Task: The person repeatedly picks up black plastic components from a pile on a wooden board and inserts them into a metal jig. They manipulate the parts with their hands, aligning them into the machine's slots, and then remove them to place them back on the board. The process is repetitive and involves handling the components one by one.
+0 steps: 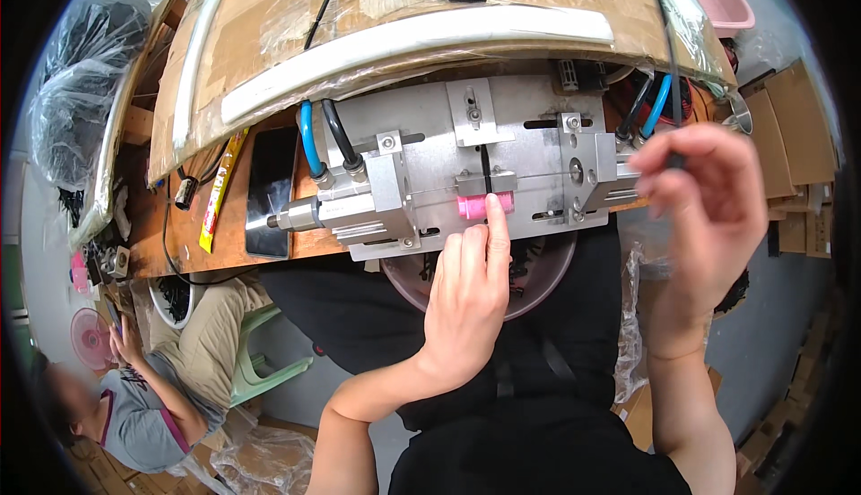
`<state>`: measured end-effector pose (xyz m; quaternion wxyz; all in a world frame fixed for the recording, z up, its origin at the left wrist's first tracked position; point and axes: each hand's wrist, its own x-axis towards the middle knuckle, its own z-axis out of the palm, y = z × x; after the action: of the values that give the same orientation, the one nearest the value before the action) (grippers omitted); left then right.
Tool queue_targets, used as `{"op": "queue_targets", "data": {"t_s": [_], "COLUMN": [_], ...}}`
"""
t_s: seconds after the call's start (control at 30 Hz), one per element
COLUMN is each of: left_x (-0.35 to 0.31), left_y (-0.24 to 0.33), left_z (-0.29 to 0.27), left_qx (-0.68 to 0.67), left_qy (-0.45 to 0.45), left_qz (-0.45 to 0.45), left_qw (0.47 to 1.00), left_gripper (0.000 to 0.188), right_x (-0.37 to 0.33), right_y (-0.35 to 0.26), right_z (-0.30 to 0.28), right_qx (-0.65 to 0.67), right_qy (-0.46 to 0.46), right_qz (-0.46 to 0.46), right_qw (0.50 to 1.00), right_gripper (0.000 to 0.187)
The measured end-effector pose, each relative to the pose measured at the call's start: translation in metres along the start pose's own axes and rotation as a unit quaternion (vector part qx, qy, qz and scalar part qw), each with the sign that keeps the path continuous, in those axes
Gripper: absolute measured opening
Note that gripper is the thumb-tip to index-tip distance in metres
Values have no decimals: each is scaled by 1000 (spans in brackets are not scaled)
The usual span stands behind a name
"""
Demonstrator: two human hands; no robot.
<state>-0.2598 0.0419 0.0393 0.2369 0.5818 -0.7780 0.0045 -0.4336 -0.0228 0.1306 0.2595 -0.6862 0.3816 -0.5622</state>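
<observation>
— Where is the left hand [466,293]?
— Centre of the frame, index finger out and touching the pink part [485,205] seated in the metal jig [430,163]; its other fingers are curled in, gripping nothing.
— And the right hand [708,208]?
— At the right, raised beside the jig, fingers pinched together on a thin black tie [674,91].
— Anything else?
— A dark phone [270,190] lies on the surface [229,244], left of the jig.

Tight room at the jig, open space below it

The cardboard shelf [377,20] overhangs the metal jig [466,168] from above; hoses [325,141] and a cylinder [314,212] crowd its left, a bracket [596,177] its right. The pink part [473,206] is reachable only from the front edge, over the bowl [538,271].
</observation>
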Motion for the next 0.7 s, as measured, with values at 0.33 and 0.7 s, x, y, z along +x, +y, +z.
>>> {"op": "queue_targets", "data": {"t_s": [0.33, 0.7], "left_x": [-17, -5], "left_y": [2, -14], "left_z": [-40, -55], "left_qx": [-150, -176], "left_qy": [-18, 2], "left_qz": [-63, -37], "left_qw": [986, 984], "left_gripper": [72, 74], "right_x": [-86, -68], "right_y": [41, 32], "right_z": [53, 59], "right_qx": [-157, -160], "right_qy": [-154, -229], "right_qz": [-60, -34], "right_qw": [974, 960], "right_gripper": [65, 61]}}
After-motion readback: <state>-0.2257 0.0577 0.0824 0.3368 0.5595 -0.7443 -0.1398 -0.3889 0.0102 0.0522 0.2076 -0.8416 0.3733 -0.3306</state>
